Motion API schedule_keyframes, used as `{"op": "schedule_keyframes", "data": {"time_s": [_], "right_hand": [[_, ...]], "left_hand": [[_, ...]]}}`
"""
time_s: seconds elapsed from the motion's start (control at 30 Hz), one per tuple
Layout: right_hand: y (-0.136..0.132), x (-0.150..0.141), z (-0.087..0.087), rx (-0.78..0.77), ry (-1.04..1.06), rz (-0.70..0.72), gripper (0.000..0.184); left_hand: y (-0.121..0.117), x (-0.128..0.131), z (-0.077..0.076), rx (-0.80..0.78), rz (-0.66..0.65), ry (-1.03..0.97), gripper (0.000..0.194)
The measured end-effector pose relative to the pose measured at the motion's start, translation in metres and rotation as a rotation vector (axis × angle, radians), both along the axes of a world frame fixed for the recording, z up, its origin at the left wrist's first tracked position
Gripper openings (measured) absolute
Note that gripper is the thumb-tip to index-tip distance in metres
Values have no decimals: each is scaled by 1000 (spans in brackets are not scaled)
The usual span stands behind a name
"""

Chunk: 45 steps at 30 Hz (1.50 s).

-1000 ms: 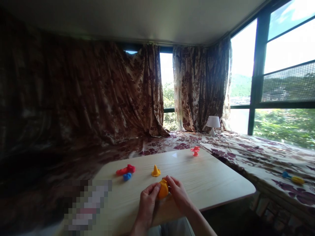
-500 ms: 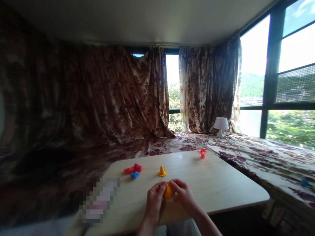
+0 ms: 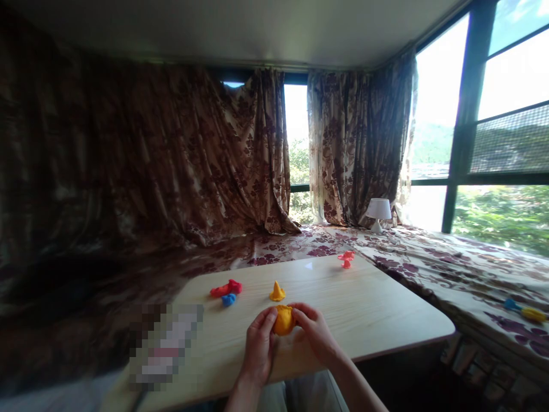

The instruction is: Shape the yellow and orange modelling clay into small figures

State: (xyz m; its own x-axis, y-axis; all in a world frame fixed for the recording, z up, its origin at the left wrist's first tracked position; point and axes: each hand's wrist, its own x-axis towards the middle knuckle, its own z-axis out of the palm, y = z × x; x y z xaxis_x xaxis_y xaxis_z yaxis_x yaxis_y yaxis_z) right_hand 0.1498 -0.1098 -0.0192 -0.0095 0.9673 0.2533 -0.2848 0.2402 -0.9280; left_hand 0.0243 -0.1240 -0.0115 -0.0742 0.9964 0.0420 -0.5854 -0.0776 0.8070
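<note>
Between my two hands is a rounded lump of yellow-orange modelling clay (image 3: pixel 283 321), held just above the near part of the table. My left hand (image 3: pixel 259 337) pinches its left edge with thumb and fingers. On the other side, my right hand (image 3: pixel 312 327) grips the right edge. Beyond the hands a yellow clay cone with a wide brim (image 3: pixel 277 291) stands upright. Red clay (image 3: pixel 226 288) and a small blue clay lump (image 3: pixel 229 300) lie close together farther left. At the back right of the table is a pinkish-red piece (image 3: pixel 346 259).
The pale wooden table (image 3: pixel 377 309) has a rounded right corner. A blurred-out flat object (image 3: pixel 167 346) lies on its left side. Past the table stands a white lamp (image 3: pixel 378 214) on flowered cloth. Blue and yellow items (image 3: pixel 525 310) rest on the cloth at right.
The clay lump has been turned, so its broad face and uneven upper rim show more. Both hands still hold its edges. The whole view has shifted slightly.
</note>
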Motion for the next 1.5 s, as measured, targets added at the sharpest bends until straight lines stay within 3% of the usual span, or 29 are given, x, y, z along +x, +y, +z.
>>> {"op": "schedule_keyframes", "data": {"time_s": [0.13, 0.27, 1.3, 1.5], "right_hand": [[1, 1, -2, -2, -7, -15, 22], [0, 2, -2, 4, -46, -27, 23], [-5, 1, 2, 87, -135, 38, 19], [-1, -1, 2, 27, -86, 34, 23]], "left_hand": [[1, 2, -4, 71, -41, 100, 27], [3, 3, -8, 95, 5, 201, 25], [6, 5, -9, 118, 74, 388, 26], [7, 4, -8, 134, 58, 414, 26]]}}
